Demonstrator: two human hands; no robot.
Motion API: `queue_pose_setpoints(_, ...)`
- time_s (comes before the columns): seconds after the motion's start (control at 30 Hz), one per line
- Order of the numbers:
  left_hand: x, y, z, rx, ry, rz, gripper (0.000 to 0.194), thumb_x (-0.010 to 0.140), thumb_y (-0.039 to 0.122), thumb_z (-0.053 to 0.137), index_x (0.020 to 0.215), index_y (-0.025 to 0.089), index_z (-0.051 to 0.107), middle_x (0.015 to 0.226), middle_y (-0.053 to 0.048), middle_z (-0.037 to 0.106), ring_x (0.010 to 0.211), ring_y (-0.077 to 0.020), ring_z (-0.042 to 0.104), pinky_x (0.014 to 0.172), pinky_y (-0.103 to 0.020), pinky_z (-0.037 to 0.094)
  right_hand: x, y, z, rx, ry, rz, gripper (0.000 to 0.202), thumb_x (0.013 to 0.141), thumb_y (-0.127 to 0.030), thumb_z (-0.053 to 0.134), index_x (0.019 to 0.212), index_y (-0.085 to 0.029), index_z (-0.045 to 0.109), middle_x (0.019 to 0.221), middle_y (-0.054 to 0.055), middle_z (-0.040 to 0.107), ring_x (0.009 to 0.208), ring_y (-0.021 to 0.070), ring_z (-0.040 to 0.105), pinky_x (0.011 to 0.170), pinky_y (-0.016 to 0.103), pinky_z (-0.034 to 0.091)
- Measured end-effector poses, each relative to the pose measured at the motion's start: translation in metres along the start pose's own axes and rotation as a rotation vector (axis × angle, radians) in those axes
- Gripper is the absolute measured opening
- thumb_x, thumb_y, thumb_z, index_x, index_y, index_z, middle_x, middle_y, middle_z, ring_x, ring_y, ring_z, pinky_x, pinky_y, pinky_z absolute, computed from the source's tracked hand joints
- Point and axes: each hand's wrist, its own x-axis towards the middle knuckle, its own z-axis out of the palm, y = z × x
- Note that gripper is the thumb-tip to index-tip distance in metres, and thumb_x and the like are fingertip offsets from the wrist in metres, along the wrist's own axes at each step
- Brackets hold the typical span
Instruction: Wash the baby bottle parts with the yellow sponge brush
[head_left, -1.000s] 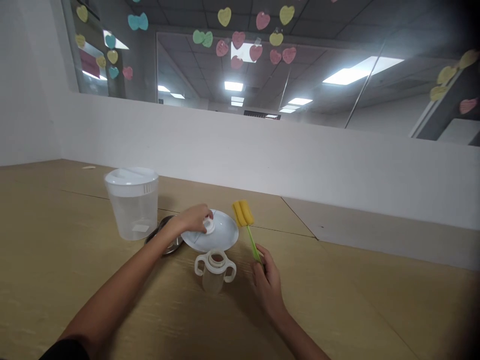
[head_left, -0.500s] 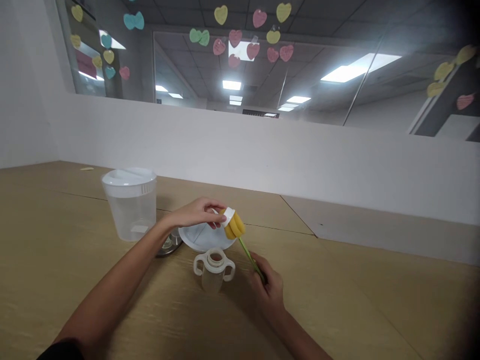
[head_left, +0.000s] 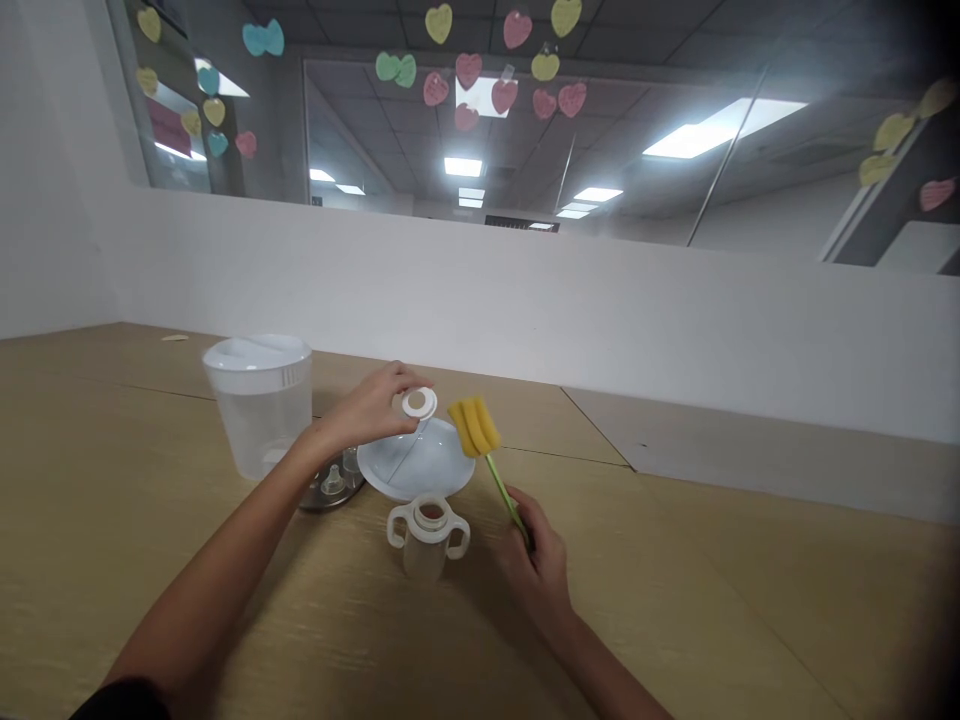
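Between the thumb and fingers of my left hand [head_left: 382,405] is a white bottle collar ring [head_left: 420,403], its round opening facing me. It is held above a white bowl [head_left: 382,480]. My right hand [head_left: 538,555] grips the green handle of a sponge bottle brush [head_left: 475,427], whose yellow head points up, just right of the ring and apart from it. In front of the bowl a baby bottle with two handles [head_left: 427,540] stands upright and uncapped. Left of the bowl, a bottle nipple [head_left: 333,481] sits on a round metal tray [head_left: 319,500], partly behind my left forearm.
A tall translucent bucket with a white lid [head_left: 259,400] stands at the left. Behind the wooden table [head_left: 675,620] runs a white wall [head_left: 525,290] with a window above it, dotted with heart-shaped notes. A small flat piece [head_left: 175,338] lies at the far left.
The white ring has come off the yellow sponge head; my left hand has carried it left and up. The sponge now stands more upright in my right hand, which has barely moved.
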Motion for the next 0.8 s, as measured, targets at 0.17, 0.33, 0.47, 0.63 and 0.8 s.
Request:
queue_pose_setpoints(0.17, -0.008, 0.014, -0.014, 0.010, -0.270, 0.044, 0.045, 0.064, 0.023, 0.060, 0.109, 0.023, 0.059, 0.105, -0.002, 0.057, 0.097, -0.0183, 0.053, 0.083, -0.027, 0.042, -0.001, 0.000, 0.002, -0.005, -0.062, 0.021, 0.034, 0.080, -0.018, 0.036, 0.109, -0.014, 0.053, 0.088, 0.005, 0.064, 0.073, 0.0134, 0.058, 0.062, 0.020, 0.045)
queue_pose_setpoints(0.33, -0.016, 0.000, -0.033, 0.166, -0.567, -0.210, 0.041, 0.057, 0.029, 0.067, 0.097, 0.022, 0.065, 0.089, -0.001, 0.065, 0.079, -0.0178, 0.059, 0.065, -0.023, 0.043, 0.002, 0.005, 0.004, 0.067, 0.000, 0.176, 0.033, 0.080, -0.023, 0.037, 0.108, -0.013, 0.052, 0.079, 0.003, 0.060, 0.068, 0.0142, 0.055, 0.058, 0.022, 0.043)
queue_pose_setpoints(0.47, -0.011, -0.024, -0.031, 0.463, -0.600, -0.532, 0.028, 0.048, 0.025, 0.071, 0.074, 0.014, 0.067, 0.075, -0.007, 0.067, 0.068, -0.0203, 0.059, 0.058, -0.025, 0.042, 0.003, 0.005, 0.004, 0.089, -0.008, 0.217, 0.032, 0.080, -0.024, 0.039, 0.107, -0.014, 0.053, 0.065, 0.000, 0.054, 0.061, 0.0137, 0.050, 0.054, 0.021, 0.039)
queue_pose_setpoints(0.63, -0.003, -0.047, -0.010, 0.398, -0.824, -0.840, 0.017, 0.051, 0.024, 0.070, 0.050, 0.012, 0.058, 0.060, -0.011, 0.064, 0.056, -0.0198, 0.058, 0.055, -0.029, 0.045, 0.003, 0.004, 0.003, 0.088, -0.021, 0.214, 0.032, 0.080, -0.025, 0.039, 0.106, -0.014, 0.053, 0.068, -0.001, 0.054, 0.056, 0.0118, 0.044, 0.052, 0.020, 0.036)
queue_pose_setpoints(0.8, -0.006, -0.067, 0.014, 0.371, -0.923, -0.918, 0.019, 0.046, 0.025, 0.073, 0.048, 0.012, 0.058, 0.049, -0.011, 0.061, 0.053, -0.0221, 0.058, 0.054, -0.031, 0.047, 0.003, 0.003, 0.001, 0.096, -0.029, 0.212, 0.031, 0.080, -0.025, 0.039, 0.105, -0.014, 0.053, 0.062, -0.003, 0.049, 0.053, 0.0114, 0.041, 0.051, 0.020, 0.035)
